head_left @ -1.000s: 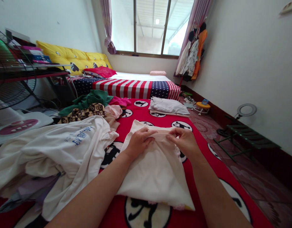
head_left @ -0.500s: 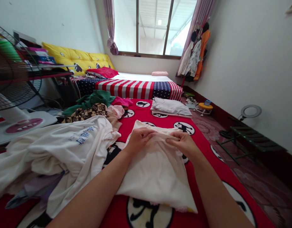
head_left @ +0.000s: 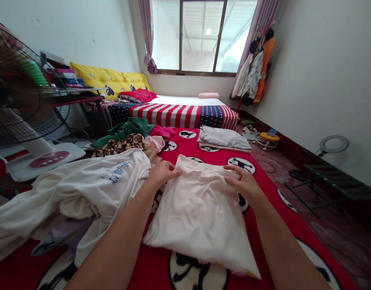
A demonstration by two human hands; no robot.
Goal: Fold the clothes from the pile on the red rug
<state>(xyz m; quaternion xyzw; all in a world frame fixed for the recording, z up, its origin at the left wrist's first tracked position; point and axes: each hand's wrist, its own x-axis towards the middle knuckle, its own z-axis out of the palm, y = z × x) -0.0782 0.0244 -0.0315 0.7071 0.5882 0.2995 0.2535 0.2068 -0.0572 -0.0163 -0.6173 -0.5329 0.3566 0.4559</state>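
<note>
A cream-white shirt (head_left: 200, 213), folded into a wrinkled panel, lies in front of me on the red blanket (head_left: 185, 150). A bit of coloured print peeks out under its near edge. My left hand (head_left: 163, 174) pinches the shirt's upper left side, thumb and fingertips together. On the upper right side rests my right hand (head_left: 244, 183), its thumb and forefinger apart on the fabric. To the left is a heaped white top (head_left: 91, 181) with blue lettering, spread over other clothes.
Beyond the heap lie green (head_left: 131, 128), brown-checked (head_left: 122, 146) and pink clothes (head_left: 161, 131). A folded grey-white garment (head_left: 223, 138) sits at the blanket's far right. A fan (head_left: 40, 157) stands left, a dark green folding stool (head_left: 333, 181) right, and a bed (head_left: 173, 114) under the window.
My hands have moved apart from the shirt's upper middle to its two sides. The upper edge now lies flatter and wider. My view has shifted slightly left.
</note>
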